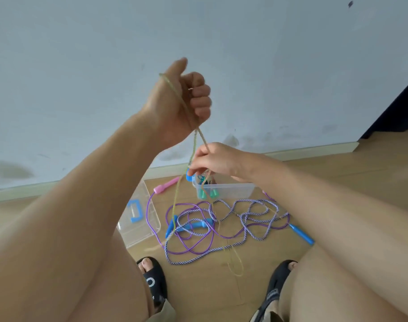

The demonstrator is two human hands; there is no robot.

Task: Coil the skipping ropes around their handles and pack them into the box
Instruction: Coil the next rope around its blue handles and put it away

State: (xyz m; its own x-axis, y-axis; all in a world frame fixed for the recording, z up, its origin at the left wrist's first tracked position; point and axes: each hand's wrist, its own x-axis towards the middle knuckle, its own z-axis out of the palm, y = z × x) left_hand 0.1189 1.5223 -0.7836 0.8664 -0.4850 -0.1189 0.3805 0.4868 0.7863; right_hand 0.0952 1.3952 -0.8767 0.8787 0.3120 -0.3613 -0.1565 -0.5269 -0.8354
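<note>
The raised left hand clenches the yellow-green rope, keeping it taut. Nearer, the right hand pinches its strands, likely guiding the slack, above the far box.

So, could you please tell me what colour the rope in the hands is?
Yellow-green rope, seen in the head view.

The box is set at twelve o'clock by the wall; its lid is laid at nine, and tangled ropes are spread on the floor before it.
</note>
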